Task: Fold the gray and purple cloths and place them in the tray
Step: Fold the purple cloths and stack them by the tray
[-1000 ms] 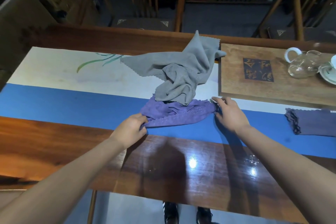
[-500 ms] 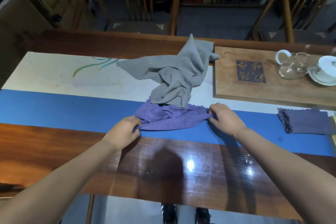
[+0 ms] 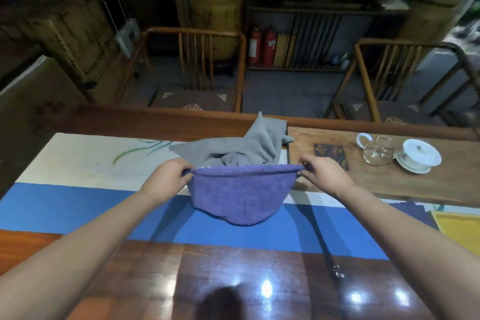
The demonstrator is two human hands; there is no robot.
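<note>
Purple cloth [image 3: 240,193] held above bench [image 3: 233,280], left hand [image 3: 166,179] and right hand [image 3: 320,176] each pinching top corner, stretching edge taut for fold. Gray cloth [image 3: 233,149] crumpled at 12 o'clock; tray [image 3: 389,182] at 2 o'clock.

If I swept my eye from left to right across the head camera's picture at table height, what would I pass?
Left hand → purple cloth, held up between both hands → right hand → glass pitcher → white lidded cup on its saucer. The gray cloth sits behind the purple one, so I leave it out.
</note>
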